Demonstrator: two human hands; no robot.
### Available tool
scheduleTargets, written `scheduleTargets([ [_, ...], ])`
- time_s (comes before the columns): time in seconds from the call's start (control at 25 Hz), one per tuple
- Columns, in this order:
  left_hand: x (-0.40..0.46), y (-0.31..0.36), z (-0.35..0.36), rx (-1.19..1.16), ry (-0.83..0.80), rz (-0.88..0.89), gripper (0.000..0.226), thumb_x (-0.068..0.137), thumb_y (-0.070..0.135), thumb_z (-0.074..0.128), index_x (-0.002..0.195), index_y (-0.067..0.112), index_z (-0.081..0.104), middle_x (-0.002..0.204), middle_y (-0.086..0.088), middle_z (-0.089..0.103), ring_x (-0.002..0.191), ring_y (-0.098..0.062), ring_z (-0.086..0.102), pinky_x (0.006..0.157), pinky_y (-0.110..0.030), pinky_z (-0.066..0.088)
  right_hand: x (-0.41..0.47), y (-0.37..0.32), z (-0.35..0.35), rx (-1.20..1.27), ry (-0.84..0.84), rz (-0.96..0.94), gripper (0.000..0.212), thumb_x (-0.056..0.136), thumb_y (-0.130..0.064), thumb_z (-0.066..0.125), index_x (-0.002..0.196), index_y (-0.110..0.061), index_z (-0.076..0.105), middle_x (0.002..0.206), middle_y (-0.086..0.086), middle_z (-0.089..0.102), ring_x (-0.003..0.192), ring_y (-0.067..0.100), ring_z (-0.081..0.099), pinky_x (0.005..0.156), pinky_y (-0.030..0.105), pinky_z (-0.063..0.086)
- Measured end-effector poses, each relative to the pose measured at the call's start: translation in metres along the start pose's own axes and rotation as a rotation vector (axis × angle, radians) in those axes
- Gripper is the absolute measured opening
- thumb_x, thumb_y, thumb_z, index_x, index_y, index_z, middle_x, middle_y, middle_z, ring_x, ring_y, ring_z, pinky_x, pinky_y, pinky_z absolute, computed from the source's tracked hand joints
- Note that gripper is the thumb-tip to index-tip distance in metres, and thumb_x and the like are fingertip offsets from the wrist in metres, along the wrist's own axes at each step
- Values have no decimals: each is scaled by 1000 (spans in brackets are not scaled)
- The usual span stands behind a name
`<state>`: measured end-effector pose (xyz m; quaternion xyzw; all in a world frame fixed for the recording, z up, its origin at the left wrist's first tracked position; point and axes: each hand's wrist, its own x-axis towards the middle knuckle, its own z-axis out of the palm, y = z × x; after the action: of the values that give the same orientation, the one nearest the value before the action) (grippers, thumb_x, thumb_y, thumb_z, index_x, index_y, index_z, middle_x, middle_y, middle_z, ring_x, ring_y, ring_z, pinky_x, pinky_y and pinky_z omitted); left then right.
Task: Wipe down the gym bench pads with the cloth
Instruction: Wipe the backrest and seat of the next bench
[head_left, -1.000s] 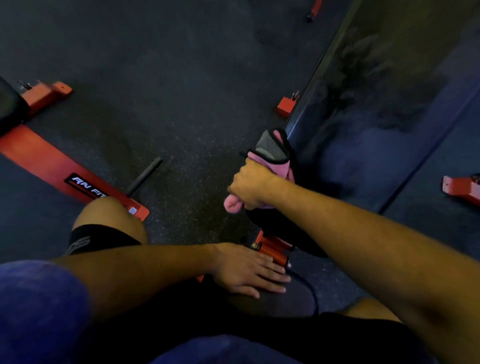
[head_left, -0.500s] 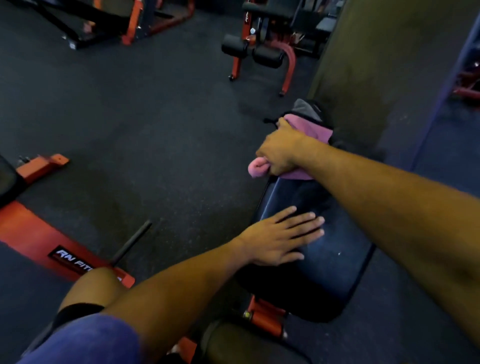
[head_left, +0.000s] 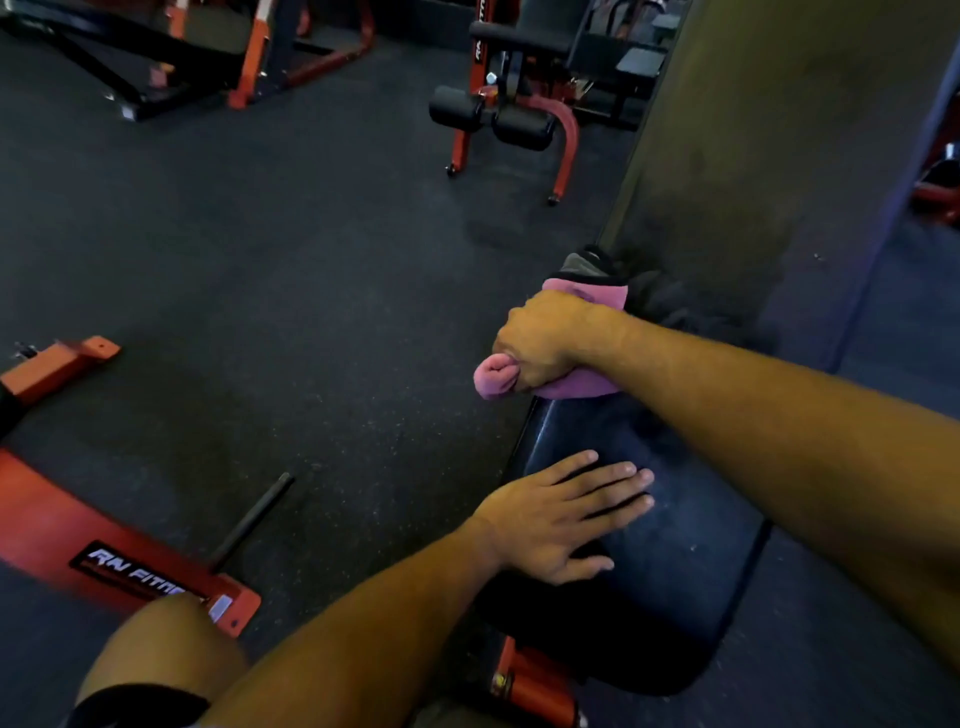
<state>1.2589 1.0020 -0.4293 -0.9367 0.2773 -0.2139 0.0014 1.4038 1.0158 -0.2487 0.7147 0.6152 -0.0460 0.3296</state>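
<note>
The right hand (head_left: 540, 343) was curled into a fist around a pink cloth (head_left: 574, 387), pressing it down on the far part of the dark bench pad (head_left: 691, 566). A rolled end of the cloth stuck out of the fist toward the left, past the pad's left edge, and a flat fold showed beyond the knuckles. The left hand (head_left: 556, 519) lay flat on the nearer part of the same pad, fingers straight and slightly spread, pointing right and away from the person, holding nothing. The pad's long axis ran away from the person, its rounded near end closest and its far end reaching a grey pillar (head_left: 753, 156); what looked like a grey and black object sat at that far end, too dim to identify. An orange frame bracket (head_left: 535, 691) showed under the pad's near end
</note>
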Motion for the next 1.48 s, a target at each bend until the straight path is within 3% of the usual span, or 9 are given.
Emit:
scheduleTargets([
  [0.2, 0, 2, 3, -51, -10, -18, 73, 105, 51, 49, 164, 13, 27, 172, -8, 22, 161, -22, 7, 130, -49, 12, -15, -43, 12, 132, -8, -94, 11, 89, -38, 60, 88, -27, 58, 80, -6, 53, 81, 24, 60, 74, 36, 46],
  [0.36, 1, 4, -1, 53, -44, -14, 72, 107, 53, 41, 165, 15, 22, 174, -8, 13, 161, -23, 6, 130, -49, 9, -61, -23, 0, 574, 451, 67, 19, 82, -31, 64, 101, -26, 62, 96, -6, 69, 92, 26, 65, 82, 42, 51],
  [0.52, -1, 6, -3, 99, -31, 13, 69, 106, 53, 45, 162, 15, 30, 167, -10, 33, 157, -28, 24, 130, -49, 11, -151, -36, 45, 1003, 986, 406, 38, 90, -37, 67, 126, -28, 64, 115, -3, 75, 101, 25, 71, 87, 49, 56],
  [0.6, -6, 3, -3, 88, -29, 49, 68, 107, 51, 45, 162, 13, 28, 170, -12, 25, 159, -29, 18, 130, -51, 13, -188, -84, 73, 1387, 1320, 656, 25, 102, -30, 61, 126, -22, 64, 99, 10, 76, 77, 25, 74, 73, 46, 60],
  [0.68, -9, 2, -4, 105, -35, 88, 67, 109, 48, 39, 164, 12, 26, 172, -9, 18, 160, -26, 13, 130, -51, 12, -211, -139, 111, 1619, 1546, 1276, 18, 106, -37, 53, 117, -26, 63, 89, 2, 72, 56, 13, 68, 56, 37, 57],
  [0.8, -8, 12, -2, 99, -94, 270, 61, 111, 40, 35, 165, 12, 24, 173, -7, 18, 161, -22, 12, 130, -52, 12, -225, -216, 181, 1838, 1534, 2104, 39, 89, -64, 51, 100, -28, 62, 93, -10, 69, 75, -2, 66, 79, 39, 56],
  [1.08, 13, 5, -6, 70, -171, 416, 62, 112, 46, 29, 166, 16, 19, 174, -7, 11, 161, -23, 6, 127, -59, 12, -142, -263, 198, 2336, 1216, 2516, 27, 107, -40, 47, 93, -21, 59, 80, -5, 60, 69, 8, 62, 54, 19, 42],
  [1.36, 10, 5, -5, 49, -147, 419, 56, 113, 33, 33, 165, 14, 24, 173, -8, 17, 161, -23, 12, 127, -58, 14, -91, -298, 180, 2863, 955, 2316, 59, 106, -55, 38, 125, -3, 59, 116, 24, 68, 102, 44, 66, 84, 47, 54],
  [1.48, 12, 3, -4, 29, -130, 410, 54, 112, 28, 35, 164, 13, 28, 172, -6, 22, 160, -21, 17, 127, -57, 17, -51, -319, 153, 2963, 902, 2125, 36, 110, -36, 39, 128, -8, 56, 131, 18, 62, 123, 39, 60, 97, 43, 50],
])
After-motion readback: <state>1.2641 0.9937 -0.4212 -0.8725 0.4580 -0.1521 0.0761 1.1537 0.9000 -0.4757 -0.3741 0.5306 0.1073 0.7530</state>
